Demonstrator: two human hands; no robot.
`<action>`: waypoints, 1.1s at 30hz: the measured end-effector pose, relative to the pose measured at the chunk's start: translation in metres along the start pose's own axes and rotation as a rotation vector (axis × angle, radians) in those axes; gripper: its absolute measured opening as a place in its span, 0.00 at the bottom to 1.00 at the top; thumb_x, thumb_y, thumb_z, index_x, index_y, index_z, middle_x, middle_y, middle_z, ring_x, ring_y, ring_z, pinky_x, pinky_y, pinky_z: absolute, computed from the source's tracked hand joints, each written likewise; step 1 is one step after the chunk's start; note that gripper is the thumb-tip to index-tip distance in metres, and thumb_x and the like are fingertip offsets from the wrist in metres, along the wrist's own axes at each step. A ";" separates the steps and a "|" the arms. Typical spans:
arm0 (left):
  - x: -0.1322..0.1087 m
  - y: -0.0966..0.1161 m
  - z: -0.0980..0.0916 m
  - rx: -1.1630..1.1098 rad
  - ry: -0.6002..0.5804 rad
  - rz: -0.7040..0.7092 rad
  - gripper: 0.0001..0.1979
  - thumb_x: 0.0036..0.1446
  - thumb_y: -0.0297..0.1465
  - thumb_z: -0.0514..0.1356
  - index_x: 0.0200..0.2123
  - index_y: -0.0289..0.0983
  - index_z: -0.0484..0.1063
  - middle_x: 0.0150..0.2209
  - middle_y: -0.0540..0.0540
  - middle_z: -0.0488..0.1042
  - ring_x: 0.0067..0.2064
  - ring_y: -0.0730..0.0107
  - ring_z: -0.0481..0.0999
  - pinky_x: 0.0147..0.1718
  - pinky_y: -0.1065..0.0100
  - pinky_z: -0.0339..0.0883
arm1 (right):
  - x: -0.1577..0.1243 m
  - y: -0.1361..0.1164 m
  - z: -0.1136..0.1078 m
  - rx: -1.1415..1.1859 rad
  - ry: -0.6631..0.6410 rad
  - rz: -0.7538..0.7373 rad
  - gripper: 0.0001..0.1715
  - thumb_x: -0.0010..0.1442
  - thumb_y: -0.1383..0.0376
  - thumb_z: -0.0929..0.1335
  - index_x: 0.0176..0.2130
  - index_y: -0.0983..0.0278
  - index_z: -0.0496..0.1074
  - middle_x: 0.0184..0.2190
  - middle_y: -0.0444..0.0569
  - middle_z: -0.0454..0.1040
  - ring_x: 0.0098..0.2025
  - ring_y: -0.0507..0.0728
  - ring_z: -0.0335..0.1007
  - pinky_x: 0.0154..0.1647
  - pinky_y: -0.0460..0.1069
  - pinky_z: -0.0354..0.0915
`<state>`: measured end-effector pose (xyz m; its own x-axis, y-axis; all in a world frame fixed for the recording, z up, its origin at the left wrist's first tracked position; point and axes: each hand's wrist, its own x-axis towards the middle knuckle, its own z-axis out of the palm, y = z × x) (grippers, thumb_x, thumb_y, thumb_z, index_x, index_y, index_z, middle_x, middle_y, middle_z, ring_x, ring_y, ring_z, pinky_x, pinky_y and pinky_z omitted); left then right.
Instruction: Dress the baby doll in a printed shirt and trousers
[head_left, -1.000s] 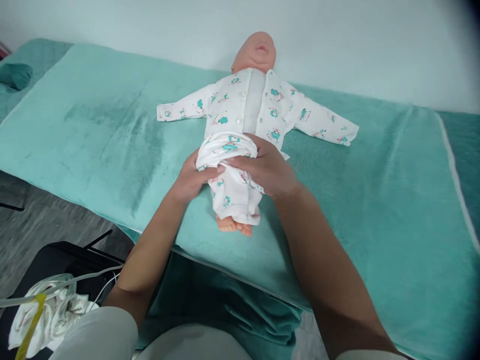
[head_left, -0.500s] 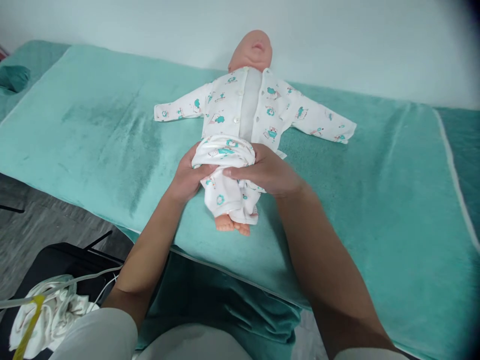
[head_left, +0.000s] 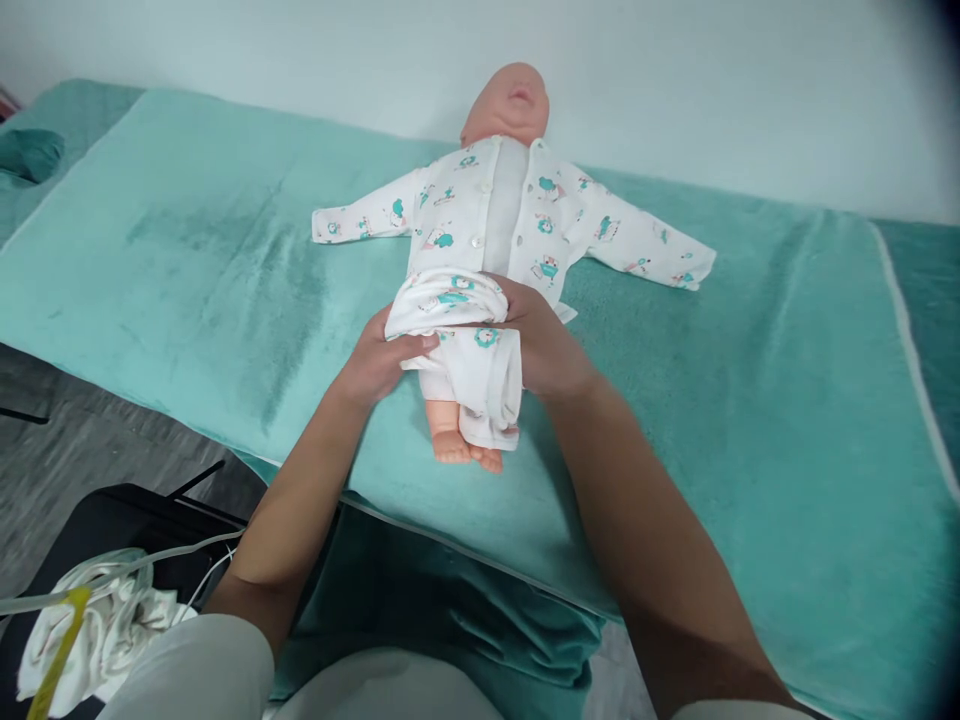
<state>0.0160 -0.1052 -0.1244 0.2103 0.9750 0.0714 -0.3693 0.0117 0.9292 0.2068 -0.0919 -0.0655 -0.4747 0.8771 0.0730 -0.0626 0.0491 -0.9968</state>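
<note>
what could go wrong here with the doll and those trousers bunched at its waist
1. The doll lies with its feet close to the mattress edge; a pull toward the person might slide it off.
2. Both the left hand and right hand grip the bunched trousers; one leg looks bare, so the fabric may twist or snag.
3. The open shirt could ride up.

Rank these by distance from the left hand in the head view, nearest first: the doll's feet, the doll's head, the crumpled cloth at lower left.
From the left hand:
1. Doll's feet, just right of the hand and slightly toward the camera.
2. Doll's head, far end of the teal mat, by the wall.
3. Crumpled cloth, off the mat, lower left corner.
</note>
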 end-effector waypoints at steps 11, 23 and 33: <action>0.002 0.005 0.006 -0.038 0.090 0.043 0.30 0.41 0.48 0.79 0.45 0.41 0.78 0.41 0.46 0.84 0.55 0.48 0.83 0.54 0.52 0.79 | -0.002 -0.016 -0.013 -0.182 -0.276 0.085 0.27 0.49 0.52 0.82 0.44 0.62 0.79 0.39 0.45 0.79 0.44 0.60 0.77 0.45 0.52 0.75; -0.041 0.033 0.022 0.452 0.000 0.041 0.38 0.44 0.47 0.79 0.57 0.41 0.78 0.56 0.44 0.82 0.59 0.48 0.79 0.59 0.57 0.73 | -0.011 -0.010 -0.013 -0.106 -0.143 0.092 0.25 0.51 0.59 0.81 0.48 0.63 0.81 0.45 0.48 0.81 0.47 0.58 0.77 0.48 0.50 0.73; -0.082 0.032 0.079 0.265 0.339 -0.068 0.25 0.51 0.47 0.75 0.49 0.42 0.79 0.48 0.47 0.84 0.51 0.54 0.82 0.51 0.59 0.78 | -0.014 -0.018 -0.021 -0.349 -0.254 0.086 0.16 0.54 0.59 0.76 0.42 0.65 0.79 0.40 0.48 0.81 0.42 0.57 0.75 0.40 0.47 0.68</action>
<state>0.0590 -0.2025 -0.0722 -0.0994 0.9922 -0.0755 -0.1108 0.0644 0.9917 0.2329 -0.0953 -0.0492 -0.6686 0.7420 -0.0492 0.2664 0.1773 -0.9474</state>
